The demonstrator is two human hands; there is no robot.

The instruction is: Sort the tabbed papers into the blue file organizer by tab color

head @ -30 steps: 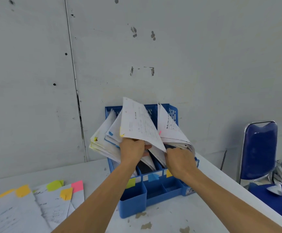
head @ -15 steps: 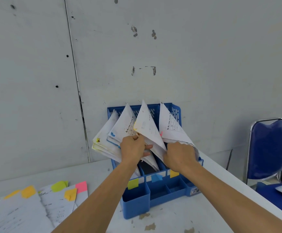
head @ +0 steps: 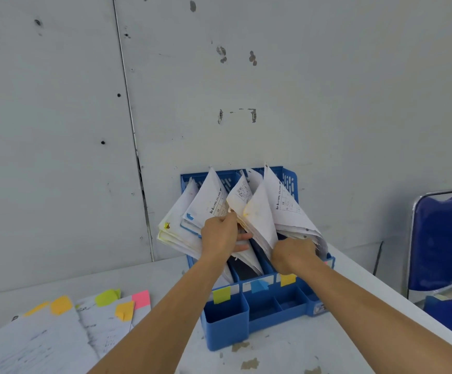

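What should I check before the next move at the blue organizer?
1. Blue plastic file organizer upright on the white table: ok.
2. Its green label, blue label and yellow label visible: ok.
3. Right hand gripping the filed white papers: ok.
4. Left hand pinching a sheet: cannot tell.
5. Gap open between the stacks: ok.
6. Loose tabbed papers all sorted: not ok.
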